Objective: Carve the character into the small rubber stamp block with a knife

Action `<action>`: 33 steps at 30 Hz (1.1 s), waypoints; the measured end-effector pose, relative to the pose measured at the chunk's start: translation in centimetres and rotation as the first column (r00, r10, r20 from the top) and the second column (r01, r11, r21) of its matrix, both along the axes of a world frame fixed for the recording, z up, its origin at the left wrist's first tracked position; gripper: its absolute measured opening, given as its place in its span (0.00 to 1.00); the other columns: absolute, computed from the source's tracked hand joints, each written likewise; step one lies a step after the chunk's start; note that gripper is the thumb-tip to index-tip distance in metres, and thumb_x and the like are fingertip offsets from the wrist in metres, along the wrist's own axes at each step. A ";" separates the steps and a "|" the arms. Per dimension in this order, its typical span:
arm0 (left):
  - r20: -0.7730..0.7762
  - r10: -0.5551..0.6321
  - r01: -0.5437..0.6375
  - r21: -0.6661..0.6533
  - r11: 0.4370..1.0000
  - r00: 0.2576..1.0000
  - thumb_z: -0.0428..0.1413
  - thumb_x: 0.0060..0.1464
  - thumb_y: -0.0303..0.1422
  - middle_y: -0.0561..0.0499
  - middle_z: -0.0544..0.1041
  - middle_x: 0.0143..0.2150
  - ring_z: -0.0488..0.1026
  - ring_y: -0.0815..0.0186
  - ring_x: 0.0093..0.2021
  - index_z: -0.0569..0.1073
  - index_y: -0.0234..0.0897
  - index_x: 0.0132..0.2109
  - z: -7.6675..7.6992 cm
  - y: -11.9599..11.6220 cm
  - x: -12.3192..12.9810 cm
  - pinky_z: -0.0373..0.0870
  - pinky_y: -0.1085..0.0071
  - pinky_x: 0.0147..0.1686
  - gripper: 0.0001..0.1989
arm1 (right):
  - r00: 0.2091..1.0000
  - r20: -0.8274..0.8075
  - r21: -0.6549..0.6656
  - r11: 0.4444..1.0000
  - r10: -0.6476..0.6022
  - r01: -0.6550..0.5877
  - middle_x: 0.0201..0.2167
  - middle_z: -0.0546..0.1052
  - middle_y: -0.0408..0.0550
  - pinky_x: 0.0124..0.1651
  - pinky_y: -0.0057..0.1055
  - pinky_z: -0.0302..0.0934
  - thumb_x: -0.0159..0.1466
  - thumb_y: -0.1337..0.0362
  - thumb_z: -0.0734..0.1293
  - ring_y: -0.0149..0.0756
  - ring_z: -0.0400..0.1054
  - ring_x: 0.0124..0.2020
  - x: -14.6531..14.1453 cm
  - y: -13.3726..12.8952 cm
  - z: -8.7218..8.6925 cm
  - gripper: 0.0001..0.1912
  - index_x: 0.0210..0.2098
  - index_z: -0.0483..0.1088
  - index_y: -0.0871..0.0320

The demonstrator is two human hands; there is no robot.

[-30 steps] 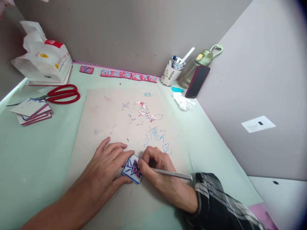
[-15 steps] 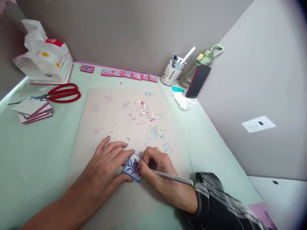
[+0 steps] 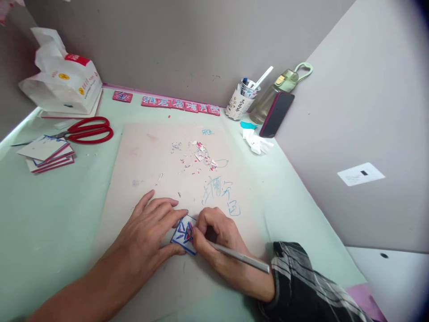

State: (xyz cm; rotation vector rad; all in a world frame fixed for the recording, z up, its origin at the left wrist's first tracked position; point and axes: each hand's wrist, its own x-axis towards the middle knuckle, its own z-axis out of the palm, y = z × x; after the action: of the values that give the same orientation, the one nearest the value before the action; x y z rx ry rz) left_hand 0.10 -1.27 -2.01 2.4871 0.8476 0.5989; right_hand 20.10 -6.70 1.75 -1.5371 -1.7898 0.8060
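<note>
A small white square tile (image 3: 182, 232) with blue edges and blue strokes lies on the beige board (image 3: 134, 156); red shows among its strokes. My left hand (image 3: 150, 230) pinches the tile's left side between thumb and forefinger, its other fingers resting on the board. Over the tile's right part, my right hand (image 3: 221, 241) grips a slim silver pen-like tool (image 3: 239, 256). The tool slants down to the right; its tip is hidden by my fingers. Beyond the hands, white and red shavings (image 3: 202, 154) are scattered on the board.
Red-handled scissors (image 3: 90, 129) and stacked cards (image 3: 48, 152) lie at left, below a tissue pack (image 3: 67, 80). Red carved tiles (image 3: 162, 102) line the back edge. At back right are a pen jar (image 3: 239, 103), a green bottle (image 3: 270, 100), a phone (image 3: 277, 114) and crumpled tissue (image 3: 256, 141).
The silver tool's rear end has dipped, and my right fingers have shifted slightly left over the tile. My left hand keeps its hold in the same place.
</note>
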 end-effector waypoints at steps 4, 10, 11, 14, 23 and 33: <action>-0.019 -0.011 0.011 -0.006 1.000 1.000 0.62 0.60 0.33 0.50 0.76 0.51 0.70 0.54 0.59 0.67 0.44 0.59 0.2 0.0 -0.2 0.51 0.46 0.68 0.22 | 0.936 0.311 0.376 0.884 0.162 -0.278 0.23 0.66 0.40 0.35 0.33 0.52 0.68 0.74 0.60 0.34 0.56 0.27 0.5 0.1 -0.8 0.14 0.27 0.59 0.54; -0.053 -0.042 0.044 0.025 0.999 0.998 0.58 0.64 0.36 0.48 0.76 0.57 0.71 0.55 0.60 0.63 0.45 0.64 0.3 0.3 -0.6 0.52 0.48 0.69 0.23 | 0.783 0.584 0.465 0.702 0.214 -0.539 0.23 0.65 0.43 0.36 0.36 0.51 0.73 0.76 0.56 0.36 0.55 0.28 1.0 0.2 -0.3 0.20 0.26 0.65 0.57; -0.051 -0.038 0.040 0.027 0.999 0.998 0.57 0.65 0.35 0.48 0.76 0.57 0.71 0.55 0.60 0.63 0.45 0.64 0.3 0.3 -0.7 0.52 0.48 0.70 0.23 | 0.773 0.595 0.468 0.686 0.220 -0.557 0.23 0.66 0.43 0.37 0.36 0.52 0.73 0.76 0.55 0.36 0.54 0.27 1.1 0.2 -0.2 0.20 0.26 0.66 0.58; -0.026 -0.014 0.014 0.027 1.000 1.000 0.56 0.65 0.34 0.49 0.77 0.55 0.71 0.55 0.60 0.65 0.44 0.62 0.1 0.3 -0.6 0.52 0.48 0.70 0.20 | 0.768 0.594 0.464 0.677 0.240 -0.571 0.23 0.67 0.43 0.37 0.36 0.53 0.73 0.76 0.56 0.36 0.55 0.28 1.1 0.2 -0.4 0.19 0.28 0.66 0.58; -0.009 -0.005 0.005 -0.001 1.000 1.000 0.58 0.64 0.37 0.50 0.77 0.54 0.71 0.54 0.60 0.67 0.45 0.60 -0.1 0.3 -0.6 0.52 0.47 0.70 0.19 | 0.997 -0.004 0.061 0.995 0.081 -0.080 0.25 0.68 0.40 0.35 0.31 0.56 0.67 0.69 0.64 0.33 0.61 0.29 1.4 0.4 -0.3 0.13 0.26 0.59 0.54; -0.023 -0.007 0.007 -0.007 1.000 1.000 0.59 0.64 0.37 0.50 0.77 0.54 0.71 0.55 0.60 0.67 0.45 0.60 0.1 0.2 -0.6 0.52 0.47 0.70 0.20 | 0.993 0.083 0.115 0.989 0.085 -0.094 0.25 0.68 0.40 0.34 0.31 0.55 0.67 0.71 0.62 0.33 0.60 0.29 1.0 0.3 -0.7 0.13 0.27 0.59 0.54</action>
State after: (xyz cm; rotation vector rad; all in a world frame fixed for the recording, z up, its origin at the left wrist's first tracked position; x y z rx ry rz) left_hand -0.45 -1.05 -1.95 2.4945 0.8478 0.5649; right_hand 21.06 -6.40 1.07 -1.4373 -1.9396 0.6766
